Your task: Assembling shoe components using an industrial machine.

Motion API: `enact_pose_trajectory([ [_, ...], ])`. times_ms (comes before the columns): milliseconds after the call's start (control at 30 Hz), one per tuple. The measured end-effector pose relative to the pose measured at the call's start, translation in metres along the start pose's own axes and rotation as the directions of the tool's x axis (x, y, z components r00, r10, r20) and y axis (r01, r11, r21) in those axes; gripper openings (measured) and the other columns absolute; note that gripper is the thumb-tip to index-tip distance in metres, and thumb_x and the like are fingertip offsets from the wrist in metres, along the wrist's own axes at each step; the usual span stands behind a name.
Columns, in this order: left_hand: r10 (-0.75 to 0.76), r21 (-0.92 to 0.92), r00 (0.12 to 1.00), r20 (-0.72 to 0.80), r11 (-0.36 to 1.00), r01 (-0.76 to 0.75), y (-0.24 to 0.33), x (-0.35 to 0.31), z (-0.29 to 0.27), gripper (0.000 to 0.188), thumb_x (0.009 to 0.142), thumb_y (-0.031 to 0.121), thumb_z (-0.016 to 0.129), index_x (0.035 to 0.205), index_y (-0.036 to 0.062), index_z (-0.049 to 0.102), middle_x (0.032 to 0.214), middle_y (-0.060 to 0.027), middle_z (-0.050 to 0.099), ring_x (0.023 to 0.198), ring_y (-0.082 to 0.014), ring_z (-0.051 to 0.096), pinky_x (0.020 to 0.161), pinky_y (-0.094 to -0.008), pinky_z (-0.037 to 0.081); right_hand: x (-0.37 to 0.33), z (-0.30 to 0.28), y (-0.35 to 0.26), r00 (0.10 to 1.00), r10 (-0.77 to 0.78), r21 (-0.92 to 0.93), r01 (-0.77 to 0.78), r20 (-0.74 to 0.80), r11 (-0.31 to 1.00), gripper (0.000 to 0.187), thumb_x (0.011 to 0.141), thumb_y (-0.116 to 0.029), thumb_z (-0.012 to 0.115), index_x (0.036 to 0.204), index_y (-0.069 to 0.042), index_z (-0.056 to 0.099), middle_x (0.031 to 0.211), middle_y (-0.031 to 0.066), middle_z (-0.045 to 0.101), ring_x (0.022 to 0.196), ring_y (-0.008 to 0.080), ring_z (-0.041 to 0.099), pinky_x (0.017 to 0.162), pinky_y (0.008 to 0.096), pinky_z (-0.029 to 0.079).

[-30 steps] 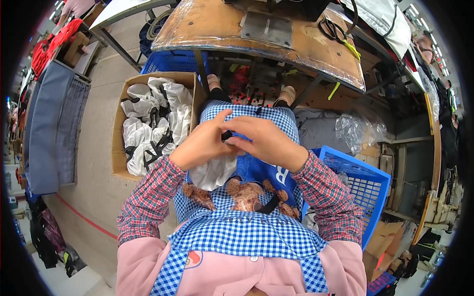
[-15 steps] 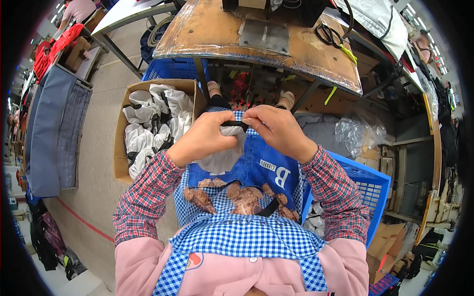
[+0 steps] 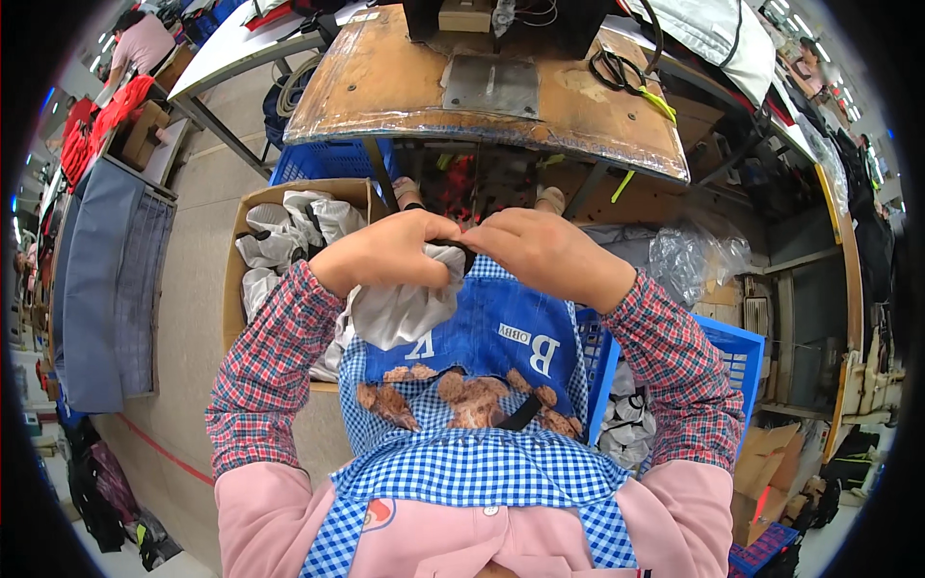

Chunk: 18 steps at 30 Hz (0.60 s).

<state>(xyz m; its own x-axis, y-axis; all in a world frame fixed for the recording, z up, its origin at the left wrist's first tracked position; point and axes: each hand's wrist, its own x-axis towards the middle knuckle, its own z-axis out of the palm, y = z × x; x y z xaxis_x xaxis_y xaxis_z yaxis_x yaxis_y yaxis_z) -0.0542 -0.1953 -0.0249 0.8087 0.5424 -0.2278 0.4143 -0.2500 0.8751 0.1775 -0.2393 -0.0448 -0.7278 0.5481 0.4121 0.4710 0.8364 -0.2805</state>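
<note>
Above my lap, a light-grey fabric piece (image 3: pixel 409 306) with a black band (image 3: pixel 453 252) hangs from my hands. My left hand (image 3: pixel 387 252) is closed around its upper part, the band showing between thumb and fingers. My right hand (image 3: pixel 551 255) meets it at the band's right end, thumb and fingers pressed together there; the fingertips are partly hidden behind the hand. Across my lap lies a blue and checked apron (image 3: pixel 501 323) with brown patches. A short black strip (image 3: pixel 521 410) rests loose on it.
To the left stands a cardboard box (image 3: pixel 231 289) of similar grey pieces with black edging. A blue crate (image 3: pixel 750 371) at my right also contains grey pieces. Ahead is a worn wooden table (image 3: pixel 385 96) bearing black-handled scissors (image 3: pixel 617 72). Clear plastic wrap (image 3: pixel 689 258) lies right.
My hands stay together at the band. The grey fabric has swung left and hangs fuller beneath my left hand. My right hand has turned more back-up, and the view has shifted slightly.
</note>
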Motion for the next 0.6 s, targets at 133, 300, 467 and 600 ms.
enact_pose_trajectory([
  [133, 0.047, 0.030, 0.998, -0.049, 0.999, -0.045, -0.004, 0.017, -0.020, 0.033, 0.071, 0.015, 0.062, 0.098, -0.0034, 0.062, 0.084, -0.0091, 0.065, 0.080, -0.0138, 0.060, 0.075, -0.0296, 0.048, 0.006, -0.008, 0.014, 0.985, 0.091, -0.015, -0.095, -0.148, 0.995, 0.019, 0.087, -0.010, 0.059, 0.103, -0.001, 0.061, 0.096, 0.0119, 0.064, 0.090, 0.0303, 0.064, 0.078, 0.0368, 0.053],
  [300, -0.061, -0.282, 0.992, -0.114, 0.959, 0.026, 0.004, 0.039, -0.053, 0.025, 0.074, 0.006, 0.054, 0.097, -0.0002, 0.061, 0.084, 0.0012, 0.060, 0.078, -0.0063, 0.055, 0.070, -0.0217, 0.046, 0.021, -0.021, 0.037, 0.913, 0.215, 0.089, -0.196, -0.346, 0.977, 0.014, 0.091, -0.011, 0.060, 0.099, -0.001, 0.063, 0.089, 0.0152, 0.066, 0.079, 0.0320, 0.065, 0.070, 0.0369, 0.052],
  [467, -0.174, -0.408, 0.965, -0.196, 0.909, 0.081, 0.017, 0.068, -0.079, 0.028, 0.076, 0.009, 0.051, 0.100, -0.0015, 0.062, 0.085, -0.0030, 0.062, 0.075, -0.0118, 0.058, 0.069, -0.0245, 0.048, 0.038, -0.029, 0.065, 0.846, 0.333, 0.154, -0.295, -0.417, 0.943, 0.016, 0.091, -0.014, 0.059, 0.097, -0.001, 0.063, 0.090, 0.0181, 0.066, 0.082, 0.0367, 0.063, 0.072, 0.0401, 0.052],
  [600, -0.184, -0.241, 0.944, -0.273, 0.963, 0.118, 0.014, 0.096, -0.105, 0.026, 0.076, 0.013, 0.053, 0.094, -0.0026, 0.062, 0.082, -0.0046, 0.061, 0.076, -0.0145, 0.056, 0.069, -0.0269, 0.046, 0.048, -0.029, 0.096, 0.821, 0.310, 0.118, -0.289, -0.480, 0.950, 0.017, 0.092, -0.014, 0.059, 0.100, 0.001, 0.062, 0.081, 0.0147, 0.066, 0.072, 0.0293, 0.065, 0.065, 0.0342, 0.050],
])
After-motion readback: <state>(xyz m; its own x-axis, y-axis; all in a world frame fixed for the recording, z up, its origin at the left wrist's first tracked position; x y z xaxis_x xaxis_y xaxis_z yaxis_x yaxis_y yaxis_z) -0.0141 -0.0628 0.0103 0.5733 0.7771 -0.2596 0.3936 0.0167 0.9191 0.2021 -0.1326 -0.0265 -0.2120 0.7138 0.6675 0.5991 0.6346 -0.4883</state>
